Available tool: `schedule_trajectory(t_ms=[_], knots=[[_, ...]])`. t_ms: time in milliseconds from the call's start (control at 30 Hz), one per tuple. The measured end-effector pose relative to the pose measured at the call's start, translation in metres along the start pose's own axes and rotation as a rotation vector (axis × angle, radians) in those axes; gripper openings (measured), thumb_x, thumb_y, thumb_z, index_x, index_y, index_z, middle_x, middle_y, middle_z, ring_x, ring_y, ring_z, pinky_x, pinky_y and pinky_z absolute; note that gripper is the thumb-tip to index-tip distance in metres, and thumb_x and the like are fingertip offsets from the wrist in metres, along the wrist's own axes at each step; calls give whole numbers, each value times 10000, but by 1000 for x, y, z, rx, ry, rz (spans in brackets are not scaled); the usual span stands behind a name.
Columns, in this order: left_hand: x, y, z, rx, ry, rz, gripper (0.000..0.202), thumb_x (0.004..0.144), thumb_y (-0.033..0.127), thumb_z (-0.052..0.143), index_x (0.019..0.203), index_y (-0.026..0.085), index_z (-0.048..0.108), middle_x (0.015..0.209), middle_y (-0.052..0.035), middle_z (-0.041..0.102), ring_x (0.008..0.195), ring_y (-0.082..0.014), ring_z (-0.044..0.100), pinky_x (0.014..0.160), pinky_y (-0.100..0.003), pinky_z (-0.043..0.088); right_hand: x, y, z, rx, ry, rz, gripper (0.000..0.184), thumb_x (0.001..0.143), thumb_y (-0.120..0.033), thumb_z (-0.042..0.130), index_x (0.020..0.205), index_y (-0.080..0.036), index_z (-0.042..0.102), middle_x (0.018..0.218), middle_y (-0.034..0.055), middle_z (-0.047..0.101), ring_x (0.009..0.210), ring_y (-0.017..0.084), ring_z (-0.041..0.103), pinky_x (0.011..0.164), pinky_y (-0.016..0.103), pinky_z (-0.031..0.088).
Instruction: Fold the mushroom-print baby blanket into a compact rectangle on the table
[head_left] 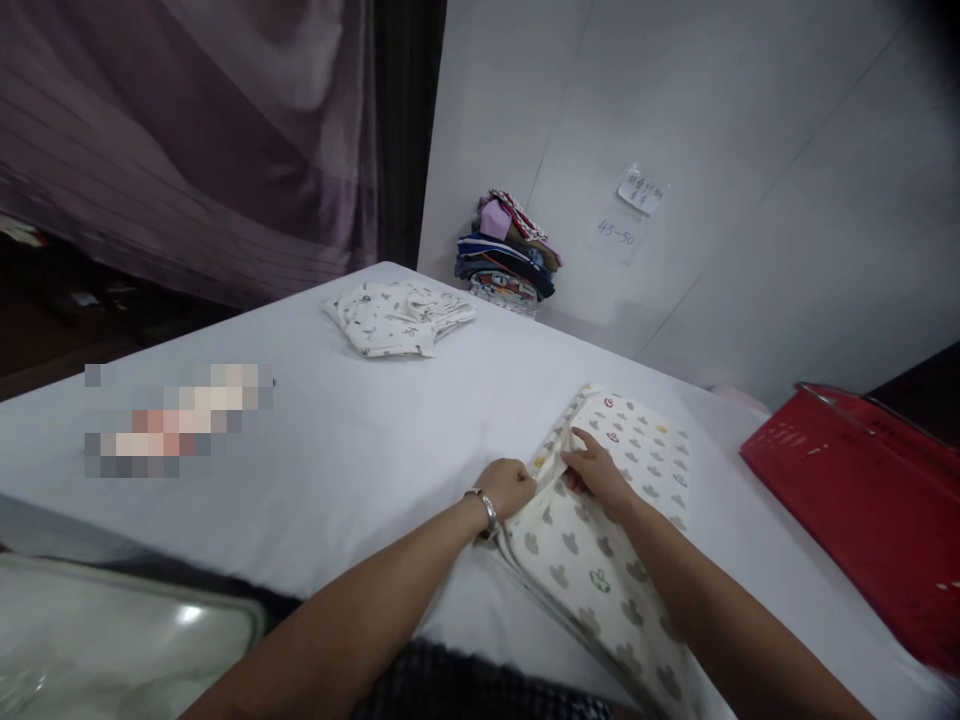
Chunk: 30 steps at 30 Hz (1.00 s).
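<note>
A folded white cloth with grey mouse-head prints and a few coloured ones lies on the white-covered table, reaching to its near edge. My left hand, with a silver bracelet at the wrist, is closed on the cloth's left edge. Just to the right, my right hand pinches a raised fold of the same cloth near that edge. The fingertips of the left hand are partly hidden. Farther back lies a small pile of white printed fabric, apart from both hands.
A red box-like container stands at the right. Folded clothes are stacked at the table's far end by the wall. A blurred-out item lies on the left. A purple curtain hangs behind; a pale glossy surface is at lower left.
</note>
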<state>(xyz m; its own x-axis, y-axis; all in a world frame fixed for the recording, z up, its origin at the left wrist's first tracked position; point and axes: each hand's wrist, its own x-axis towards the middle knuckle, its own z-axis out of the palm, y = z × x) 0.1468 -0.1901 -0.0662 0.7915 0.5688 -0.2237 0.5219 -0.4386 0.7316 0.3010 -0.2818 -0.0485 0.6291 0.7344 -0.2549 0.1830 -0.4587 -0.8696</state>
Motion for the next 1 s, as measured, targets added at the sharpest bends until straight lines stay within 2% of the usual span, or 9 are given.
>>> schedule_trajectory(t_ms=[133,233,333,400,467,633,833,900,1000], knots=[[-3,1,0,51,32,-25,226,717,260,482,744,169,687,779,-60,696,709,-157,606,595,-238,386,4,1,-1,45,11,-54,643,790,-383,538,1353,-183,302,683,-12,603,436,95,506,385,204,389],[-6,1,0,109,66,-17,225,722,273,487,762,184,689,818,-70,696,779,-191,616,633,-261,401,17,7,-8,-42,111,-176,479,790,-379,495,1215,-160,474,771,32,626,557,128,562,443,232,426],[-8,0,0,134,81,-19,234,732,280,476,788,195,687,849,-76,691,819,-209,614,665,-277,412,33,16,-18,-362,219,-382,323,780,-316,476,1037,-169,604,912,70,646,820,190,600,709,323,494],[-8,0,0,137,85,-26,238,736,278,466,795,199,683,867,-76,688,822,-208,610,672,-279,413,42,22,-22,-584,205,-523,300,784,-286,469,1012,-181,633,1069,89,622,1011,219,552,905,372,426],[-8,-1,0,148,94,-35,234,731,269,464,792,199,678,869,-75,686,827,-210,607,668,-280,409,48,28,-23,-712,149,-601,324,802,-279,450,1046,-175,635,1180,103,575,1110,227,500,983,378,368],[-8,0,-4,126,78,-16,218,740,288,470,761,208,671,837,-56,686,804,-201,606,630,-272,385,58,34,-26,-709,155,-591,337,824,-300,425,1039,-163,645,1171,96,582,1083,200,525,986,339,379],[-7,-2,-7,23,45,-5,558,831,605,294,726,197,661,775,-70,667,738,-202,590,591,-278,363,93,23,-51,-850,300,-527,349,815,-204,391,1049,-177,649,1184,77,583,1112,187,515,1005,331,362],[-8,-3,-7,6,29,-3,492,792,618,384,761,210,658,805,-52,667,765,-201,591,598,-270,366,108,18,-63,-934,312,-471,374,805,-160,387,1086,-151,635,1203,87,573,1128,188,502,1004,310,356],[-9,-3,-7,11,12,-9,319,760,509,503,785,223,641,830,-23,663,786,-190,588,599,-257,363,129,13,-80,-993,304,-411,413,797,-110,374,1136,-137,609,1223,96,562,1120,201,507,985,309,369]])
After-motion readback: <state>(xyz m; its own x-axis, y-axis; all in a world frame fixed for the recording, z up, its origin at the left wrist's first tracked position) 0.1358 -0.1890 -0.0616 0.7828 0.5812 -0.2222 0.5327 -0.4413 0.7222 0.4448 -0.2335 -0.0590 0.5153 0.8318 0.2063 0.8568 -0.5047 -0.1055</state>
